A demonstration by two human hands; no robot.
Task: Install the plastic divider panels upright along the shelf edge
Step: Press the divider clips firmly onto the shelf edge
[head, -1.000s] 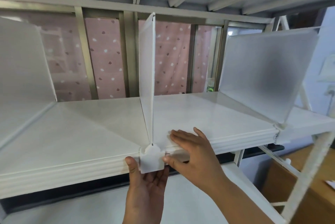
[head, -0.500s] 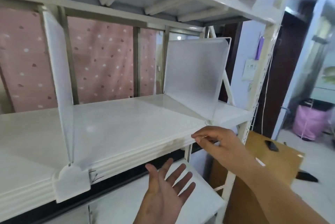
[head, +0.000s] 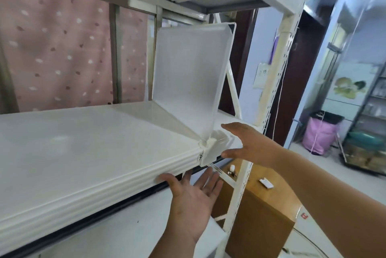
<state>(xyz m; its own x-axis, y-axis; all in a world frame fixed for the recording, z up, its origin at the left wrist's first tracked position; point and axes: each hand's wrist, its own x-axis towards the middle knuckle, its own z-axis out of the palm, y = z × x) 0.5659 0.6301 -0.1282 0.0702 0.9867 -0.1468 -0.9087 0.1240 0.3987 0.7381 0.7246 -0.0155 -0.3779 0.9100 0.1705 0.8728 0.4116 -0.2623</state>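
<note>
I am looking at a white shelf (head: 87, 145) that is filling most of the view, its ribbed front edge running from lower left up to the right. Behind it a pink spotted curtain (head: 56, 49) is hanging. A pale upright post (head: 273, 82) with rows of holes is standing at the shelf's right end. The frosted plastic divider panel (head: 190, 78) is standing upright on the right part of the shelf, running from the front edge toward the back. A brown cabinet (head: 261, 211) is sitting low on the right, beyond the post.

My right hand (head: 248, 145) is reaching in just right of the divider's base, fingers spread and released, gripping nothing; I cannot tell whether it is touching anything. My left hand (head: 190, 203) is hovering palm up just below the shelf's front edge, fingers splayed and empty, the thumb near the edge.

A small white clip (head: 208, 152) is sitting on the front edge at the foot of the divider, with my right thumb close beside it.
</note>
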